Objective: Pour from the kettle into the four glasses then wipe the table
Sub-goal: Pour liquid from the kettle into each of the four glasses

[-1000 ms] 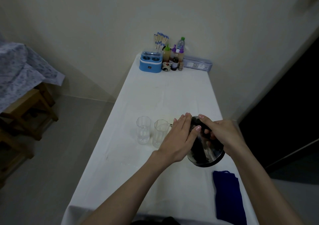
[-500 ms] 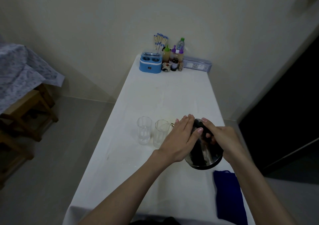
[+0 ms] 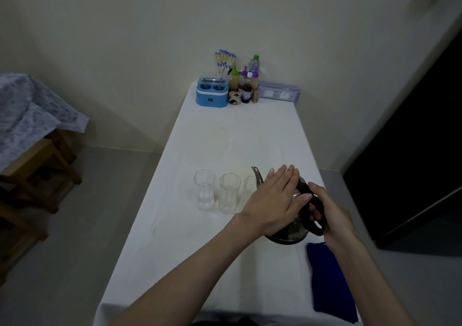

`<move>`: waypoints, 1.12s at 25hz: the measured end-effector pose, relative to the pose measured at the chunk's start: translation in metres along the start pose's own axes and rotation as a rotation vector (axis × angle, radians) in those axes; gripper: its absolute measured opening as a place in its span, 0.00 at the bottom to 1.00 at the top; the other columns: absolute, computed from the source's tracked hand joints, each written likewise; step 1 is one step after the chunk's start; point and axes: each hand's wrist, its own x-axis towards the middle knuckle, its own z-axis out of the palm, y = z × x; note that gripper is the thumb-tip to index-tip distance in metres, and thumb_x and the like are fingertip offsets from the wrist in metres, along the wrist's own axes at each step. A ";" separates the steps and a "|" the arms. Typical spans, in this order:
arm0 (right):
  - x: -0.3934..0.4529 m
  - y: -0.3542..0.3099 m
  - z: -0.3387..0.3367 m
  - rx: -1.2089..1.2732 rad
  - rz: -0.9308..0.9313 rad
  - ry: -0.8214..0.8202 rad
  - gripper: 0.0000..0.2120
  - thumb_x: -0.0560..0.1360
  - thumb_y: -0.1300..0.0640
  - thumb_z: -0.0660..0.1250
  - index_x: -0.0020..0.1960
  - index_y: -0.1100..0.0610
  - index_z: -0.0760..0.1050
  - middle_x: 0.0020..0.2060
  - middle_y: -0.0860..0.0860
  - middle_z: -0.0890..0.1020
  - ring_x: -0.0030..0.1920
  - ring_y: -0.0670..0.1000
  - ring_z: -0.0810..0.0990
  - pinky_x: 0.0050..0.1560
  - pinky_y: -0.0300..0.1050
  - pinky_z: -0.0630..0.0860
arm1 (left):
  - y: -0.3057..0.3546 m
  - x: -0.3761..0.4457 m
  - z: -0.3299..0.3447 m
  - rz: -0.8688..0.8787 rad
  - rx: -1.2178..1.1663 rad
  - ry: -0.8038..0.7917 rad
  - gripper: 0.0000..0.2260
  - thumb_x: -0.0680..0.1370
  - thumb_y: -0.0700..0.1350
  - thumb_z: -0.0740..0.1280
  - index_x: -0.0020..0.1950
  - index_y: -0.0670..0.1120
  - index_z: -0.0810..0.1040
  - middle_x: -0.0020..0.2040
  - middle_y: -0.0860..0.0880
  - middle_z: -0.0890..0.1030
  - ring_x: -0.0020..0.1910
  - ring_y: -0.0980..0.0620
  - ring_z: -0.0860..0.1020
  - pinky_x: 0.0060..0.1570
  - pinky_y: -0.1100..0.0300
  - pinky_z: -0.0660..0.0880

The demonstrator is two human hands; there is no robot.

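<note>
A steel kettle [image 3: 291, 233] with a black handle sits near the white table's [image 3: 225, 138] right side, its spout [image 3: 257, 175] pointing up and left. My right hand [image 3: 332, 213] grips the handle. My left hand [image 3: 275, 200] lies flat, fingers together, on the kettle's lid. Three clear glasses stand in a row to the left: one [image 3: 204, 190], a second [image 3: 229, 194], and a third [image 3: 250, 185] partly hidden behind the spout and my hand. A blue cloth [image 3: 330, 278] lies at the near right edge.
At the table's far end stand a blue container [image 3: 212, 95], several bottles [image 3: 246, 83], a bundle of sticks [image 3: 223, 60] and a long clear box [image 3: 278, 92]. A wooden stool under a patterned cloth [image 3: 30, 115] is on the left. A dark doorway [image 3: 412, 138] is on the right.
The kettle has tipped back from a steep pour toward upright, and its spout now shows above the third glass. Both hands stayed on it.
</note>
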 end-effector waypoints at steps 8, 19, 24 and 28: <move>0.016 -0.023 -0.015 -0.250 -0.106 0.089 0.21 0.68 0.43 0.76 0.29 0.59 0.79 0.24 0.51 0.79 0.29 0.52 0.74 0.39 0.47 0.72 | 0.005 0.008 0.017 -0.112 -0.205 -0.046 0.30 0.83 0.57 0.47 0.80 0.43 0.46 0.81 0.47 0.48 0.79 0.54 0.42 0.76 0.57 0.38; 0.024 -0.044 -0.012 -0.450 -0.181 0.089 0.25 0.68 0.38 0.76 0.30 0.61 0.81 0.23 0.50 0.80 0.29 0.52 0.77 0.39 0.46 0.76 | 0.006 0.009 0.017 -0.170 -0.325 -0.005 0.30 0.83 0.58 0.46 0.80 0.45 0.45 0.81 0.49 0.47 0.79 0.56 0.42 0.76 0.58 0.38; 0.022 -0.052 -0.015 -0.501 -0.214 0.082 0.25 0.67 0.37 0.75 0.37 0.60 0.86 0.28 0.54 0.83 0.28 0.52 0.77 0.41 0.53 0.81 | 0.014 0.009 0.015 -0.172 -0.381 0.034 0.30 0.83 0.58 0.46 0.80 0.45 0.45 0.81 0.49 0.47 0.79 0.57 0.42 0.77 0.58 0.39; 0.019 -0.058 -0.018 -0.521 -0.223 0.088 0.26 0.66 0.36 0.75 0.41 0.60 0.87 0.30 0.56 0.83 0.28 0.52 0.76 0.36 0.50 0.79 | 0.018 0.010 0.015 -0.169 -0.393 0.044 0.30 0.83 0.59 0.46 0.80 0.45 0.46 0.81 0.49 0.48 0.79 0.57 0.43 0.77 0.57 0.40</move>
